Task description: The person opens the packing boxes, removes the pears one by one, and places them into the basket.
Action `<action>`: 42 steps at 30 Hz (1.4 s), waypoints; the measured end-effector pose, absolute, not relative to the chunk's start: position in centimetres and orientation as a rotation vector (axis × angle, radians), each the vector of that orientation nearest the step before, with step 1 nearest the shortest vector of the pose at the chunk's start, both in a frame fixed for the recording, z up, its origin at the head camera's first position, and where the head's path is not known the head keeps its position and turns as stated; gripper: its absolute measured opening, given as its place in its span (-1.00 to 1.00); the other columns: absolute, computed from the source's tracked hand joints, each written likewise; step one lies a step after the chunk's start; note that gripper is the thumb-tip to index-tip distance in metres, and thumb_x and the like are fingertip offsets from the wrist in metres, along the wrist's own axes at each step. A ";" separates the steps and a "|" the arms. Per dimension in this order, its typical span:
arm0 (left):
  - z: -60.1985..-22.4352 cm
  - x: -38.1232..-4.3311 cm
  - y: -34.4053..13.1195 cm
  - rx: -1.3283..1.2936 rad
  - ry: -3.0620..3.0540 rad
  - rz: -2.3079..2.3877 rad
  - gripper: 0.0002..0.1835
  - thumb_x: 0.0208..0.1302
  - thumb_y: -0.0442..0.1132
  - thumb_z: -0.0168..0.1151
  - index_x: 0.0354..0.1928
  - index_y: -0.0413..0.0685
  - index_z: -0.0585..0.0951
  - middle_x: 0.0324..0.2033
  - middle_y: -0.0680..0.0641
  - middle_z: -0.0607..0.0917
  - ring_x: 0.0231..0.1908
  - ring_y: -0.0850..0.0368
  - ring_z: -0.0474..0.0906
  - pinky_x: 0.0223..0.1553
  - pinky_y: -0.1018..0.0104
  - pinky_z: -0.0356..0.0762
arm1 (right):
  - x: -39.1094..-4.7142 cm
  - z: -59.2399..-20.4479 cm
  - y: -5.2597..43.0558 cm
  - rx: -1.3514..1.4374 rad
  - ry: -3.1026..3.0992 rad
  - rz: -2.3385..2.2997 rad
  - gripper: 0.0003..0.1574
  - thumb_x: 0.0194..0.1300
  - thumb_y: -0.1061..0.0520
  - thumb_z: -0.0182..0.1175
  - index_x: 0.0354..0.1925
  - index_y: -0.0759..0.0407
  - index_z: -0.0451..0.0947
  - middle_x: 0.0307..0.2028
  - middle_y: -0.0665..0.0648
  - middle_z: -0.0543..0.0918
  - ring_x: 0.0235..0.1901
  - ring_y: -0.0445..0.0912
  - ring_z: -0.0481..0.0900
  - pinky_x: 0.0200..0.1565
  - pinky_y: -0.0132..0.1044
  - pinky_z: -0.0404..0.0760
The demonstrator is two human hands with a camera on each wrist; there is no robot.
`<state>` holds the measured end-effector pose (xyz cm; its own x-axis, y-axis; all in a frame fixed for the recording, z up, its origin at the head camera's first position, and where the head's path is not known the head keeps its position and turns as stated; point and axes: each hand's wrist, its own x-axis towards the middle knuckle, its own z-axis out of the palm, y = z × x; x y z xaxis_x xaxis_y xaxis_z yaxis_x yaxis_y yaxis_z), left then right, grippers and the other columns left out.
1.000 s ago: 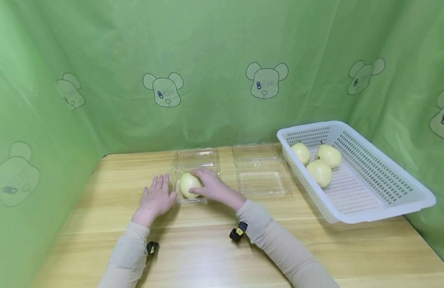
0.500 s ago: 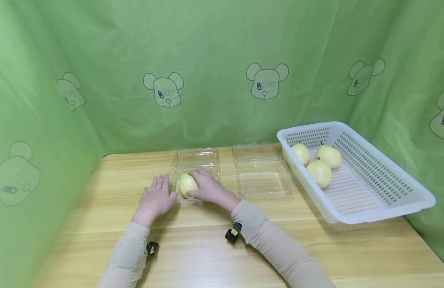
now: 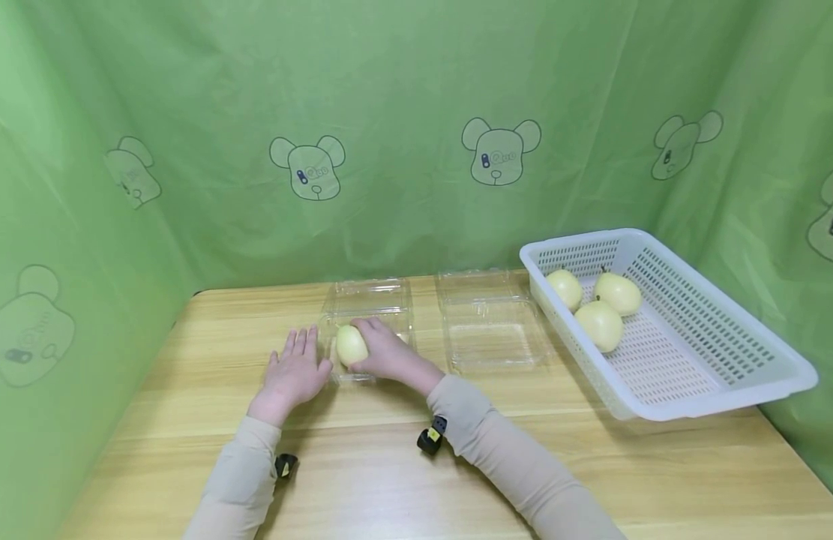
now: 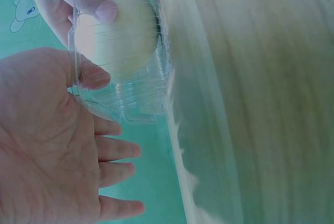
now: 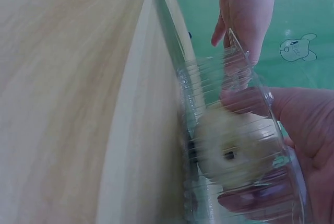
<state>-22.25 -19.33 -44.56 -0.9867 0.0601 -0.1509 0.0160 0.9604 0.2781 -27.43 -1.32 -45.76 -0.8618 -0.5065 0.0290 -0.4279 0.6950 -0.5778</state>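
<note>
A pale yellow pear [image 3: 351, 346] is in the base of an open clear plastic clamshell box [image 3: 365, 296]. My right hand [image 3: 389, 352] holds it from the right, with thumb and fingers curled round its sides. Through the ribbed plastic, the right wrist view shows the pear [image 5: 232, 151] between thumb and fingers. My left hand [image 3: 296, 375] lies with straight fingers along the left side of the box. In the left wrist view its thumb is at the plastic wall. A small pale patch shows beyond my right hand; what it is I cannot tell.
A second open clear clamshell box [image 3: 493, 337] lies to the right. Further right a white perforated basket [image 3: 686, 375] holds three pears [image 3: 600, 325]. Everything stands on a wooden table [image 3: 389, 480] with a green curtain [image 3: 403, 90] behind and at both sides.
My right hand has shifted slightly left with the pear, which has moved a little left and turned inside the box. The left hand has stayed where it was.
</note>
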 end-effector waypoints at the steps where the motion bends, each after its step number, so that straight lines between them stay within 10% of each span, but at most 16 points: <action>1: -44.6 -22.3 -19.3 0.057 2.952 0.419 -0.21 0.45 0.07 -0.25 0.53 -0.24 -0.15 0.52 -0.32 -0.05 0.52 -0.29 -0.23 0.42 -0.42 -0.17 | -27.4 -45.8 -1.4 -0.762 2.769 -0.895 0.09 -0.03 0.01 0.51 0.40 0.13 0.23 0.26 0.27 0.44 0.16 0.15 0.51 0.15 0.11 0.58; 42: -44.6 -22.1 -19.3 0.053 2.952 0.427 -0.22 0.45 0.06 -0.25 0.53 -0.23 -0.15 0.51 -0.33 -0.06 0.52 -0.31 -0.23 0.42 -0.42 -0.17 | -27.3 -45.4 -0.7 -0.716 2.792 -0.992 0.11 -0.09 0.05 0.52 0.39 0.10 0.24 0.29 0.28 0.42 0.16 0.18 0.50 0.11 0.15 0.59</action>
